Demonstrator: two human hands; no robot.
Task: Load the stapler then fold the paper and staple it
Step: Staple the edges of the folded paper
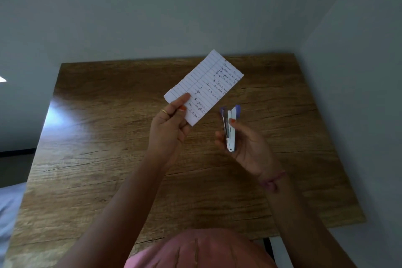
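L hand (168, 124) raised, grip pinching folded white lined paper (204, 87); R hand (245, 145) palm-up, grip round upright white-purple stapler (230, 128), both above wooden worktop (97, 148).

The folded white paper sheet (203, 86) carries thin blue ruled lines and dark handwriting. The small stapler (230, 129) is white with purple ends. The brown wooden worktop (108, 159) shows darker streaky grain. Fingernails are orange-red, with a gold ring (164, 111) and a pink wrist thread (273, 180).
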